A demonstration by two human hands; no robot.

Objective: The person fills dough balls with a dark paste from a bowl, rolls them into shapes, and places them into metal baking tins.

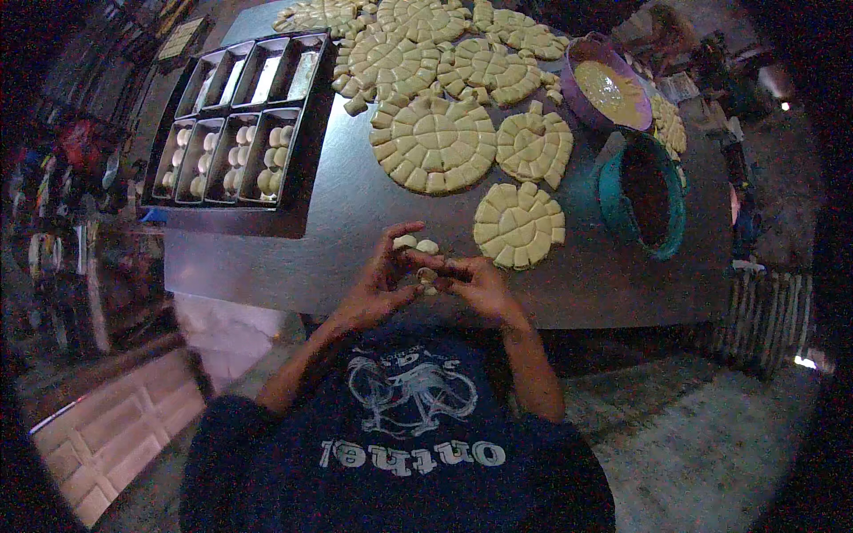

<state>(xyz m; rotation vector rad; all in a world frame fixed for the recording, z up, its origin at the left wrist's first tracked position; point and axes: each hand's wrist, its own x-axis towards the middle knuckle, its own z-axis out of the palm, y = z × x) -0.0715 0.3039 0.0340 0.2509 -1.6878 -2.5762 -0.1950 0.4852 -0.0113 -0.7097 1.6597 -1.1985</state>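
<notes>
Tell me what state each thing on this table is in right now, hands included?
Left hand: fingers pinched on a small dough piece.
Right hand: pinching the same dough piece.
Two dough balls: loose on the table, just beyond the fingers.
Dough rounds: flat, scored into small squares.
Baking tins: near row filled with dough balls, far row empty.
Purple bowl: holds yellow filling.
Teal bowl: holds dark filling.
</notes>
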